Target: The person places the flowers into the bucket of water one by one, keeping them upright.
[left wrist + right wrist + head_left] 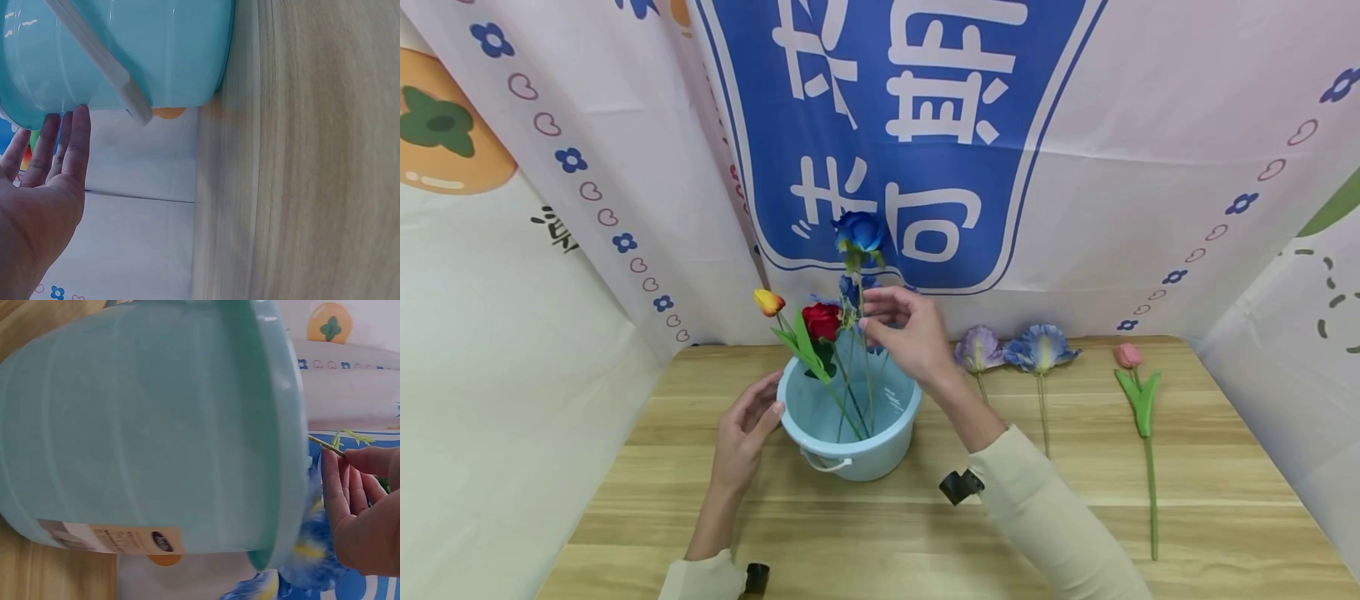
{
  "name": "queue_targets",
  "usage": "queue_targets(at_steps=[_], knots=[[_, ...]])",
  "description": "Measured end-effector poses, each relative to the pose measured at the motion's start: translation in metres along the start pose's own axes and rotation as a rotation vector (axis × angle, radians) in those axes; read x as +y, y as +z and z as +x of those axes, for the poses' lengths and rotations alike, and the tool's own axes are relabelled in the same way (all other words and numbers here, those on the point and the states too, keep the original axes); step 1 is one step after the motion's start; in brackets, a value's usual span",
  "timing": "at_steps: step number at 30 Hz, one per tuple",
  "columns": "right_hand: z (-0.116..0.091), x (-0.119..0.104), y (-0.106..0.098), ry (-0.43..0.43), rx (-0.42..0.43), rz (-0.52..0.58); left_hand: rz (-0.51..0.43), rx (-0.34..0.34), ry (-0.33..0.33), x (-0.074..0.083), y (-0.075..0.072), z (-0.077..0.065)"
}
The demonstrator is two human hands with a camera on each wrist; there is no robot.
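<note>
A light blue plastic bucket [880, 457] stands on the table with several artificial flowers in it. My right hand [913, 333] is above its far right rim, pinching the stem of a blue rose [859, 233] between thumb and fingers; the right wrist view shows the pinched stem [326, 446] too. Inside the bucket lean a red rose [822, 321] and a yellow-red tulip [769, 302]. Another blue flower [852, 290] is partly hidden behind the right hand. On the left, my left hand [741, 437] touches the bucket's side, its fingers nearly straight in the left wrist view.
Right of the bucket lie a purple flower [980, 348], a blue-violet flower [1042, 348] and a pink tulip [1128, 356] on the wooden table [1217, 483]. A printed cloth [1112, 208] hangs behind the table. The bucket's white handle [827, 463] hangs in front.
</note>
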State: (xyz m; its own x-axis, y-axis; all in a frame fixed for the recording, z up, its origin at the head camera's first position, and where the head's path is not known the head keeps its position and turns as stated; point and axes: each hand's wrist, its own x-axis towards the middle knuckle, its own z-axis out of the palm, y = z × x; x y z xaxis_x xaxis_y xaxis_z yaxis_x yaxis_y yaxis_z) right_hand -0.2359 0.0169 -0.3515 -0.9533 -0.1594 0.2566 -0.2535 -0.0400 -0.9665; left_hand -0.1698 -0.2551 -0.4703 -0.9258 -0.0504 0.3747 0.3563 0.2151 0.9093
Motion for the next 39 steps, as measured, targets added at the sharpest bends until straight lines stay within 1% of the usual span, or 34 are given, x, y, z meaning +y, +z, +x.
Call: queue_targets(at_steps=[6, 13, 18, 23, 26, 32, 39], knots=[[0.002, 0.009, 0.004, 0.037, -0.019, -0.021, 0.004, 0.002, -0.003, 0.0, 0.0, 0.0], [0.003, 0.014, 0.011, 0.07, -0.056, -0.085, 0.003, 0.008, 0.003, -0.001, 0.0, 0.0], [0.005, 0.017, 0.016, 0.106, -0.051, -0.109, 0.0, 0.007, 0.009, -0.002, 0.001, -0.001], [0.007, 0.022, 0.019, 0.131, -0.04, -0.134, 0.012, 0.008, -0.003, -0.001, 0.0, 0.0], [0.008, 0.025, 0.021, 0.132, -0.043, -0.166, 0.016, 0.008, -0.01, -0.001, 0.001, 0.0], [0.008, 0.028, 0.023, 0.104, -0.048, -0.23, 0.013, 0.007, -0.013, -0.001, 0.001, 0.0], [0.003, 0.02, 0.022, 0.106, -0.073, -0.33, 0.002, 0.007, -0.018, -0.001, 0.001, 0.0]])
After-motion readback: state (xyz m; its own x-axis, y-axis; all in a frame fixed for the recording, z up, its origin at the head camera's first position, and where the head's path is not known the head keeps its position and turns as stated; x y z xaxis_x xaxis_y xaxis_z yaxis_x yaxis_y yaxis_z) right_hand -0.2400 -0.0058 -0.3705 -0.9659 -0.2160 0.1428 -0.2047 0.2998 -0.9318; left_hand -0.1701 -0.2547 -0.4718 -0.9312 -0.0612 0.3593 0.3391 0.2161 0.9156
